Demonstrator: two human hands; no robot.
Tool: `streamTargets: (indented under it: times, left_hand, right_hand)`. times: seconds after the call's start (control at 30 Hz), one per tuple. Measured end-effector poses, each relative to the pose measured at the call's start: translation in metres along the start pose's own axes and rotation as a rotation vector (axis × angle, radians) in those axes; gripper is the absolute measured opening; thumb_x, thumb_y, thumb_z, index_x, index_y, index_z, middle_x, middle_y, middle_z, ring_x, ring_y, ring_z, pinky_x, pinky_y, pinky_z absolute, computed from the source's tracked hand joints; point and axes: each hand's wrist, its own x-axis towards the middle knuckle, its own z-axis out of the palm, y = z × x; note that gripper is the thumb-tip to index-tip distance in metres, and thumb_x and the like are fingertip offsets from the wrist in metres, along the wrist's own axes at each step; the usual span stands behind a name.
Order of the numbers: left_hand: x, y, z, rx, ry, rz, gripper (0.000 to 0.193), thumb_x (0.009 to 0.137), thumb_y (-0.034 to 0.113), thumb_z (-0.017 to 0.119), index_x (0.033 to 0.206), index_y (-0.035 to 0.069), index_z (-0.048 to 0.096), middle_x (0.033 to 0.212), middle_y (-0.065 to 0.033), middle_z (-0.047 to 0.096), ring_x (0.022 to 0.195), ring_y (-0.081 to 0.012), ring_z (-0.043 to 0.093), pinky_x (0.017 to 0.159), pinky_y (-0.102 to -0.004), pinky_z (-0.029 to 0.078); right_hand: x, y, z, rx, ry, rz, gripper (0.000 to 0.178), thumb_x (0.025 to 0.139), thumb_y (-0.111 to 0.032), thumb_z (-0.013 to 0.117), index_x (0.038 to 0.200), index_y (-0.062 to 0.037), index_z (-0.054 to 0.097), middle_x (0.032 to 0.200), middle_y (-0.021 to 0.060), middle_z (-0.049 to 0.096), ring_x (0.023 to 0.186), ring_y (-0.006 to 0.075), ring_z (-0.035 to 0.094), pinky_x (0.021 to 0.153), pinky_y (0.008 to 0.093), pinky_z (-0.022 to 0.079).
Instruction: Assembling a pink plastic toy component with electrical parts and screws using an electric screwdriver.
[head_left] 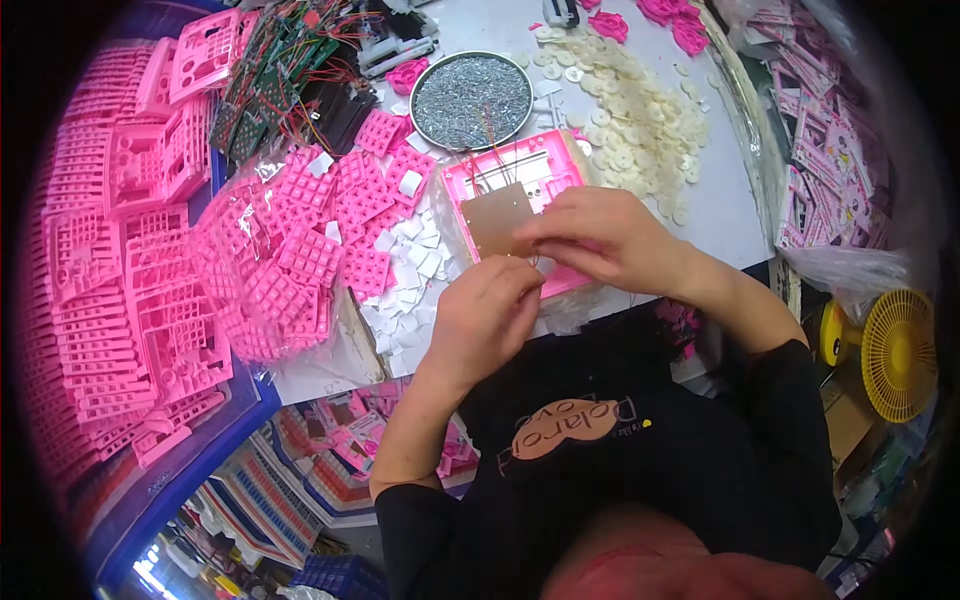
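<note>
A brown circuit board [495, 218] lies tilted over a pink plastic housing [565, 150] in front of me. Thin wires rise from the housing's far side. My right hand [610, 240] pinches the board's right edge between thumb and fingers. Close by, at the board's near edge, my left hand [487, 318] is closed, its fingertips curled together by the board's lower corner. Whatever sits between those left fingers is hidden; thin wires show beside them. Clear plastic wrapping surrounds the housing.
A round tray of small metal screws [472, 100] stands beyond the housing. Pink keypads [300, 260] and white paper squares [410, 270] lie left, cream discs [640, 120] right. Green circuit boards with wires [275, 90] are heaped far left, beside stacked pink housings [130, 260]. A yellow fan [898, 355] stands right.
</note>
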Motion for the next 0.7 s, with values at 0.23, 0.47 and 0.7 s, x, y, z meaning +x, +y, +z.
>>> streamTargets:
  times: [0.23, 0.47, 0.7]
  left_hand:
    - [0.012, -0.022, -0.016, 0.298, -0.240, -0.093, 0.017, 0.079, 0.009, 0.075, 0.090, 0.007, 0.063, 0.095, -0.0110, 0.057, 0.081, -0.0320, 0.064, 0.070, -0.0418, 0.054]
    - [0.027, -0.016, -0.015, 0.427, -0.387, -0.106, 0.024, 0.076, 0.007, 0.078, 0.093, 0.007, 0.061, 0.092, -0.0122, 0.055, 0.082, -0.0329, 0.062, 0.069, -0.0439, 0.051]
    - [0.017, -0.017, -0.020, 0.313, -0.287, -0.114, 0.026, 0.076, 0.007, 0.078, 0.094, 0.005, 0.060, 0.093, -0.0131, 0.055, 0.083, -0.0334, 0.060, 0.070, -0.0425, 0.049]
  right_hand:
    - [-0.013, -0.007, -0.015, 0.168, -0.085, 0.337, 0.023, 0.088, -0.012, 0.071, 0.109, -0.0032, 0.070, 0.088, 0.0127, 0.068, 0.081, 0.0281, 0.068, 0.070, 0.0360, 0.054]
    - [-0.060, -0.012, -0.009, -0.536, -0.224, 0.098, 0.016, 0.088, -0.018, 0.071, 0.100, -0.0080, 0.070, 0.083, 0.0082, 0.062, 0.079, 0.0290, 0.066, 0.064, 0.0403, 0.053]
    - [-0.058, 0.019, -0.007, -0.236, -0.207, 0.024, 0.009, 0.087, -0.020, 0.071, 0.089, -0.0116, 0.071, 0.081, 0.0054, 0.061, 0.077, 0.0262, 0.065, 0.061, 0.0390, 0.051]
